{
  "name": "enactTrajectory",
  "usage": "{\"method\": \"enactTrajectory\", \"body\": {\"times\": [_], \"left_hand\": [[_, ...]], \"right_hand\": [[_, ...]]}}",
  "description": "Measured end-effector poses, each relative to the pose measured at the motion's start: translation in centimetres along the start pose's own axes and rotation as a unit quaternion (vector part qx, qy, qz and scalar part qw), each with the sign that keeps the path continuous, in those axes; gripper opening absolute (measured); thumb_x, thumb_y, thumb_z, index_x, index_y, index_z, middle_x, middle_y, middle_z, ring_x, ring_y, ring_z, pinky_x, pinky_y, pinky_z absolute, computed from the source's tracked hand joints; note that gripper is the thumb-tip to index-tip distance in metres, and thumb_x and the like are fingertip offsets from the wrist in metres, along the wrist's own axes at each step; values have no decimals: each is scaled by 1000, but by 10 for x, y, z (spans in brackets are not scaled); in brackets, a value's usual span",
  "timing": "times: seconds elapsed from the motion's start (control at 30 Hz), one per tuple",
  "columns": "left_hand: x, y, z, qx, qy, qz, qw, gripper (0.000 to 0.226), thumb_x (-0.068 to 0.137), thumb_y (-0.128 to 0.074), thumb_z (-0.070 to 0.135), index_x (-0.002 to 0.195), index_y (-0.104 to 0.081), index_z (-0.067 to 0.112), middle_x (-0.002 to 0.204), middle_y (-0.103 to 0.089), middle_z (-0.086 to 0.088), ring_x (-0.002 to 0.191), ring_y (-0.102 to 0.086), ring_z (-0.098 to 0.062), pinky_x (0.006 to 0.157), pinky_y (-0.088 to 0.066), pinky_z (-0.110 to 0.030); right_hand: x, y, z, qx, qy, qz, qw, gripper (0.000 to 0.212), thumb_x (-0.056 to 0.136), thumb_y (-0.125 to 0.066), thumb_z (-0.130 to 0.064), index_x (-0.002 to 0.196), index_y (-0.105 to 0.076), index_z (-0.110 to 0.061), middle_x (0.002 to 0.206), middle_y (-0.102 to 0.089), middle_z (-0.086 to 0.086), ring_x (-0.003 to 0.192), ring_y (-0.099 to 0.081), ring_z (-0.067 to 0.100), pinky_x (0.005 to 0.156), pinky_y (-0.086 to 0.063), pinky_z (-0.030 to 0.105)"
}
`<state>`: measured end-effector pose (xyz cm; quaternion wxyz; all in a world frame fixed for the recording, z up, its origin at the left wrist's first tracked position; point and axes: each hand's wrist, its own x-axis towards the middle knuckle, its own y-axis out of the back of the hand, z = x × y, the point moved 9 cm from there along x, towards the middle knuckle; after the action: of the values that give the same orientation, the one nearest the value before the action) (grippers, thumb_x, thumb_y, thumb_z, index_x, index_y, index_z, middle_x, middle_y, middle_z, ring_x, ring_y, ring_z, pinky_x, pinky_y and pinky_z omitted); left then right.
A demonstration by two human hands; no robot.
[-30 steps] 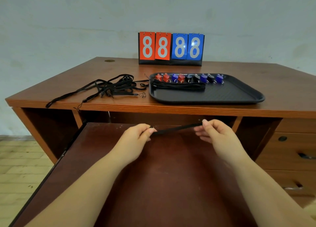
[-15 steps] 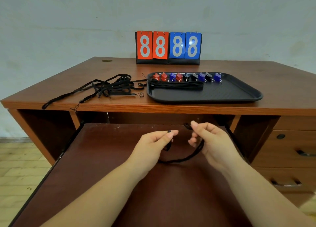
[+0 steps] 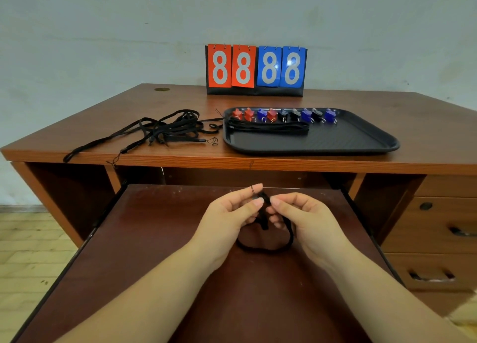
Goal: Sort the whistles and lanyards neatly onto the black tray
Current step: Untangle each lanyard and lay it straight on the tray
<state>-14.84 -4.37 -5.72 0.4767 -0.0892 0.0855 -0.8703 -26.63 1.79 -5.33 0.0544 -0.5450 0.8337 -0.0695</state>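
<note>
Whistles [image 3: 284,115], nine by our count, lined the black tray [image 3: 361,146] behind folded lanyards [image 3: 268,129]. Our left hand [image 3: 229,218] and right hand [image 3: 307,221] pinched one looped lanyard [image 3: 265,247] above the pull-out shelf [image 3: 154,239].

desk [image 3: 258,159]: glossy wood | tray [image 3: 335,141]: matt ribbed plastic | lanyards [image 3: 165,131]: woven cloth
</note>
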Motion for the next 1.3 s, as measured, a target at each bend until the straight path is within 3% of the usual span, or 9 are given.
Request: {"method": "enactTrajectory", "body": {"times": [0.2, 0.3, 0.43, 0.53, 0.67, 0.77, 0.87, 1.03, 1.3], "left_hand": [[-3, -7, 6, 20, -23, -31, 999, 22, 88, -57, 6, 96, -69, 22, 76, -69, 9, 71, -61, 0, 77, -46, -23], [-3, -6, 5, 24, -21, -24, 999, 18, 87, -59, 6, 92, -69, 20, 75, -70, 8, 70, -61, -1, 77, -47, -25], [-2, -2, 5, 25, -17, -8, 1000, 16, 87, -60, 7, 87, -70, 19, 76, -71, 5, 73, -63, -5, 76, -49, -25], [-2, 4, 7, 23, -22, 19, 999, 15, 86, -62, 8, 82, -71, 20, 75, -70, 2, 73, -64, -11, 74, -53, -24], [-1, 11, 13, 56, -48, 53, 996, 7, 85, -63, 10, 84, -67, 16, 65, -65, 8, 64, -59, -2, 65, -48, -13], [4, 23, 9, 17, -21, 99, 995, 6, 85, -63, 17, 80, -65, 14, 61, -60, 7, 62, -56, -6, 68, -48, -20], [6, 37, 5, -46, 12, 136, 990, 12, 86, -62, 20, 77, -61, 13, 61, -57, 4, 61, -55, -8, 65, -49, -20], [8, 71, 7, -105, 32, 210, 972, 7, 89, -60, 18, 83, -61, 13, 72, -57, 0, 69, -56, -9, 70, -49, -21], [11, 82, 10, -69, 17, 216, 974, 6, 88, -62, 18, 91, -65, 13, 78, -63, -1, 76, -61, -9, 71, -49, -21]], "right_hand": [[-1, -2, -1, -42, 17, -21, 999, 6, 84, -64, -8, 86, -70, -7, 69, -70, 3, 59, -59, 10, 59, -50, 20], [-2, -2, -5, -115, 50, -18, 992, 8, 84, -66, -16, 85, -71, -11, 78, -72, 6, 71, -64, 12, 69, -52, 20], [-4, -13, -4, -183, 66, -58, 979, 16, 91, -57, -23, 101, -68, -17, 91, -73, 0, 84, -66, 2, 75, -48, 9], [-5, -23, 0, -229, 73, -106, 965, 18, 95, -51, -24, 104, -65, -19, 78, -72, -5, 82, -65, 1, 83, -46, 14], [-6, -26, -1, -316, 90, -121, 937, 22, 97, -46, -26, 93, -67, -22, 55, -52, -10, 58, -48, -1, 64, -39, 13], [-5, -24, 4, -288, 45, -130, 948, 32, 97, -43, -29, 76, -64, -18, 47, -41, -11, 51, -39, 7, 62, -39, 21], [-2, -19, 5, -254, 5, -137, 957, 39, 98, -38, -35, 68, -52, -14, 45, -35, -10, 47, -37, 7, 67, -48, 25], [7, 6, 4, -209, -55, -104, 971, 37, 99, -36, -34, 69, -46, -15, 48, -32, -6, 45, -34, 8, 65, -51, 25], [20, 39, 5, -190, -71, -32, 979, 30, 100, -41, -23, 82, -61, -9, 52, -44, -6, 47, -43, 4, 66, -52, 26]]}}
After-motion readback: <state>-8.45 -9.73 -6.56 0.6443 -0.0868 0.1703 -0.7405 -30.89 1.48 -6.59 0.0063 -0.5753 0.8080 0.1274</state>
